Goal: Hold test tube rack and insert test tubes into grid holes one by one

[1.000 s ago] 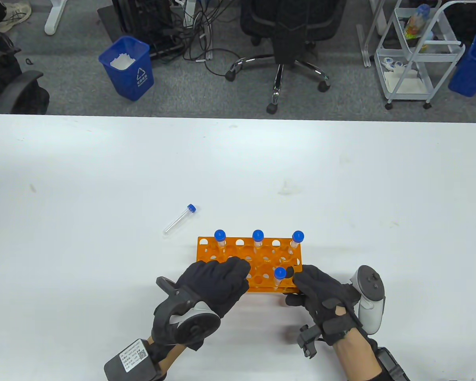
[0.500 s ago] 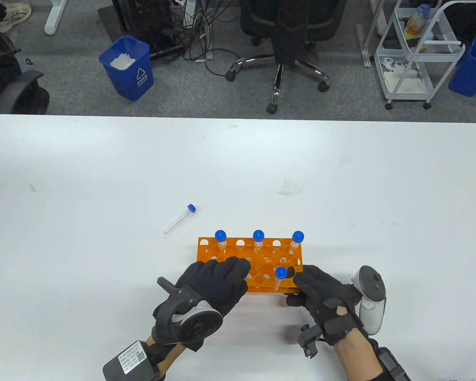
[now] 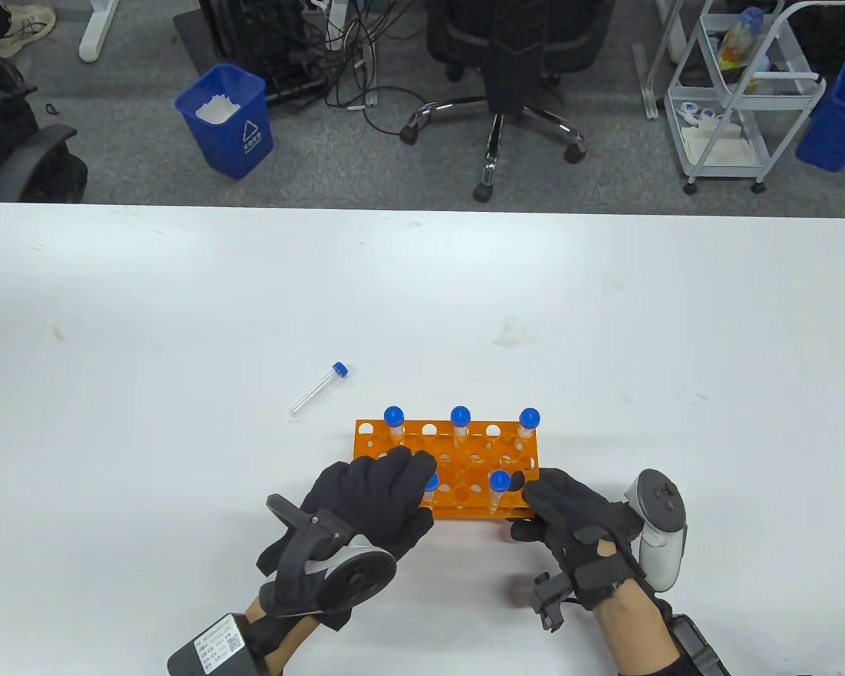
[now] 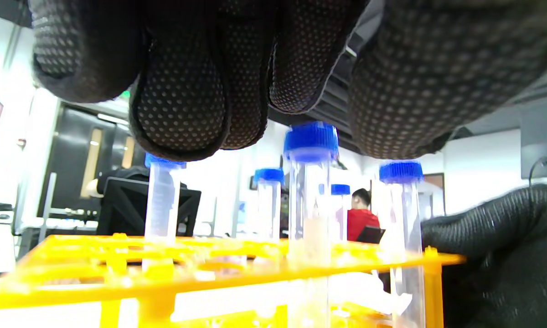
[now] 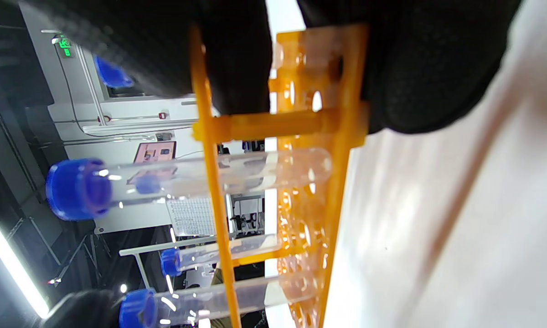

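Note:
The orange test tube rack (image 3: 475, 461) stands near the table's front edge. Three blue-capped tubes stand in its back row, one of them at the left end (image 3: 393, 417). Two stand in the front row, one on the right (image 3: 498, 483) and one on the left (image 3: 432, 484). My left hand (image 3: 412, 487) lies over the rack's left front; in the left wrist view its fingers (image 4: 182, 105) sit just above that left tube (image 4: 309, 191) without gripping it. My right hand (image 3: 522, 510) grips the rack's right front corner (image 5: 273, 122). A loose tube (image 3: 318, 389) lies left of the rack.
The white table (image 3: 605, 338) stretches wide behind and beside the rack. Beyond its far edge are a blue bin (image 3: 227, 120), an office chair (image 3: 507, 63) and a white cart (image 3: 736, 91) on the floor.
My left hand has drawn back toward me, uncovering a blue-capped tube standing in the rack's front row. The rack has shifted slightly right. My right hand keeps its grip.

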Motion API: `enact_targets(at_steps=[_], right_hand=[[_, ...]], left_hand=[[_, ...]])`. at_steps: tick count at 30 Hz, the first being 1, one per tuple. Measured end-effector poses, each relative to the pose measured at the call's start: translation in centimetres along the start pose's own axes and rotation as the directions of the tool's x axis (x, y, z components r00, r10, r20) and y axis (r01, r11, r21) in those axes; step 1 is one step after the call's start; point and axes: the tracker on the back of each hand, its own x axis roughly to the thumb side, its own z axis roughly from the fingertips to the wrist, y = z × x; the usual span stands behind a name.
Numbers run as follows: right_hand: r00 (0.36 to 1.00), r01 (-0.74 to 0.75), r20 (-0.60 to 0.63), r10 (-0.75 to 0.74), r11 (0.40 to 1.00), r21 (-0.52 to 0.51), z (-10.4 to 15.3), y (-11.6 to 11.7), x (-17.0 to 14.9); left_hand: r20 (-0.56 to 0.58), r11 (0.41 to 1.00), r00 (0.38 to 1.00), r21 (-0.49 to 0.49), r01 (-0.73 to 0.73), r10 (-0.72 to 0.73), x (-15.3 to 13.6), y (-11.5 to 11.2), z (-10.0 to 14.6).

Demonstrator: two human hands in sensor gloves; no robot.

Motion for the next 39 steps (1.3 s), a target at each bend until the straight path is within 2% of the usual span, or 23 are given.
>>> enact_targets(at_steps=[5,8,10,13,17,22,27,29,33,39], right_hand=[[1.0,0.005,0.001,-0.005,1.0,-0.008,0.0,-0.3,0.1],[1.0,0.007,0.001,-0.007,1.0,-0.01,0.0,-0.4,0.1],[1.0,0.011,0.003,-0.011,1.0,-0.012,0.0,-0.4,0.2],[1.0,0.016,0.007,-0.015,1.0,-0.015,0.0,-0.5,0.2],[1.0,0.016,0.005,-0.016,1.0,-0.02,0.0,-0.6,0.2],[1.0,0.013,-0.005,-0.013,1.0,-0.025,0.0,-0.8,0.2],[1.0,0.009,-0.012,-0.009,1.0,-0.026,-0.1,-0.8,0.2],[1.0,0.006,-0.013,-0.006,1.0,-0.025,-0.1,-0.8,0.2],[1.0,0.0,-0.015,0.0,1.0,-0.019,-0.1,-0.8,0.1],[1.0,-0.003,-0.02,0.003,1.0,-0.016,-0.2,-0.7,0.0]], left_hand=[[-0.113,0.994,0.994,0.113,0.012,0.001,-3.3,3.6,-1.2],[-0.205,0.99,0.978,0.12,0.068,-0.042,-6.5,4.6,-3.3],[-0.254,0.994,0.965,0.07,0.085,-0.065,-8.5,4.2,-5.0],[-0.329,0.994,0.938,-0.045,0.101,-0.11,-11.5,1.8,-7.6],[-0.326,0.963,0.927,-0.248,0.105,-0.185,-14.1,-3.3,-9.9],[-0.328,0.865,0.888,-0.484,0.135,-0.322,-16.6,-10.3,-11.0],[-0.306,0.757,0.865,-0.642,0.12,-0.397,-18.3,-15.4,-10.9],[-0.301,0.729,0.863,-0.676,0.107,-0.406,-18.7,-16.5,-10.8],[-0.296,0.712,0.86,-0.694,0.105,-0.415,-19.0,-17.7,-10.7],[-0.266,0.723,0.86,-0.673,0.157,-0.435,-18.8,-18.1,-10.7]])
